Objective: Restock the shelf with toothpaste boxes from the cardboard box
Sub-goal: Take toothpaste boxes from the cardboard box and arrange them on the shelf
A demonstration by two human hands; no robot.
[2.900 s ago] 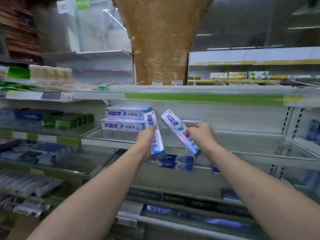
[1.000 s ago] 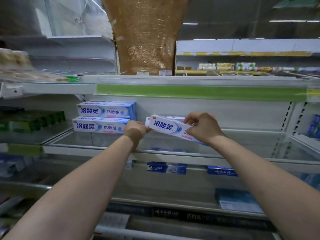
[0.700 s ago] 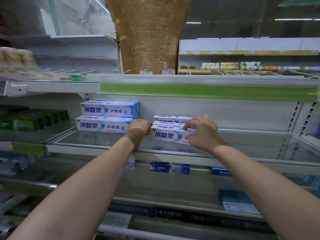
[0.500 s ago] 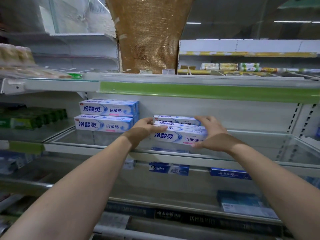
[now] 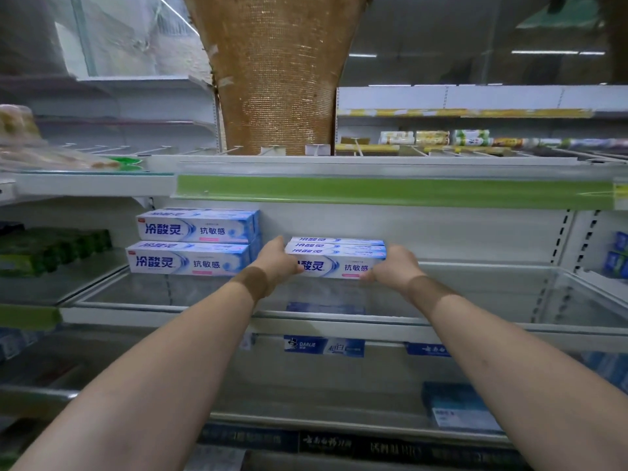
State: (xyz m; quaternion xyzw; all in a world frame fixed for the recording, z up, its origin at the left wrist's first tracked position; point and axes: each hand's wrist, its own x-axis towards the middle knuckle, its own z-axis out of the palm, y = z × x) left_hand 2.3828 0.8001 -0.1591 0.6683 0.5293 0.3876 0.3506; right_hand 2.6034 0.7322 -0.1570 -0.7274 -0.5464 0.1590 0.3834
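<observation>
Head view: left hand [image 5: 277, 263] and right hand [image 5: 390, 266] clasp the toothpaste box [image 5: 336, 266] by its ends (fingers curled) on the glass shelf [image 5: 475, 300], right of stacked boxes [image 5: 193, 248].

We see white-and-blue toothpaste boxes [image 5: 336, 263] with small pink stripes. Above them we note a green shelf strip [image 5: 390, 192] and a golden-brown woven column [image 5: 278, 79].

Left forearm [image 5: 163, 362] reaches in from 7 o'clock, right forearm [image 5: 503, 351] from 5 o'clock; left hand [image 5: 277, 263] and right hand [image 5: 394, 268] clasp opposite ends of the toothpaste box [image 5: 339, 265]
</observation>
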